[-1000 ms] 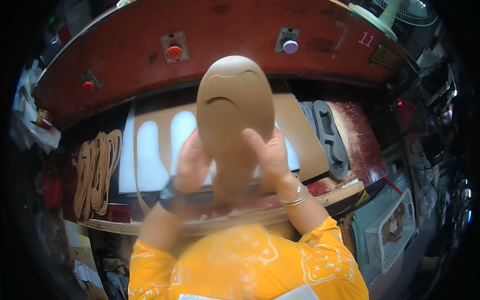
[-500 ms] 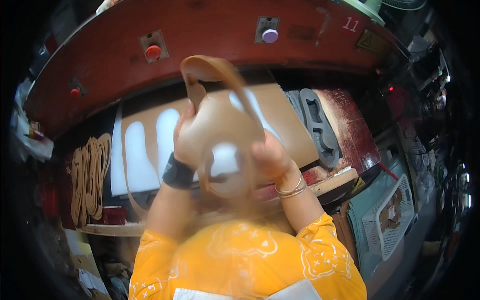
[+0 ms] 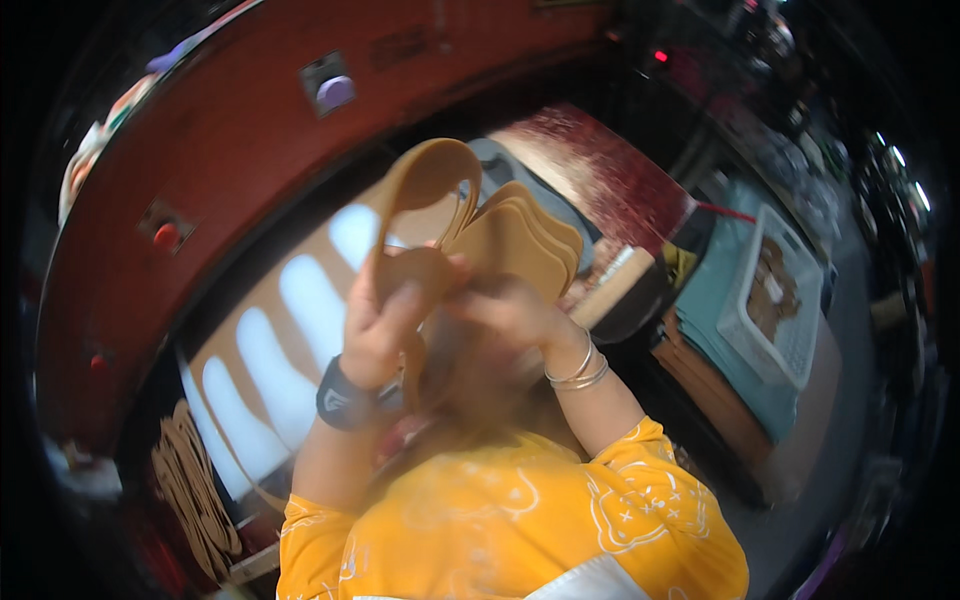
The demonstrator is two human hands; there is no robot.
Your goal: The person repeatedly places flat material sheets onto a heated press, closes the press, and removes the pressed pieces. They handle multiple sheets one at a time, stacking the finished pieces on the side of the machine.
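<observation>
The left hand [image 3: 380,325] is closed around a tan loop [image 3: 420,170], held up above the bench [image 3: 635,180]. The right hand [image 3: 510,312] is blurred at the lower end of stacked tan soles [image 3: 512,240], just beside the loop; I cannot tell how far it is closed. Behind lies a tan sheet [image 3: 229,345] with white sole-shaped gaps; bundled strips [image 3: 190,490] lie at left.

A person in a yellow shirt [image 3: 470,520] grips a looped tan strip [image 3: 428,172] in the left hand [image 3: 376,328], with the blurred right hand [image 3: 510,312] at a stack of tan sole-shaped pieces [image 3: 522,238], beside a red machine [image 3: 210,125].
</observation>
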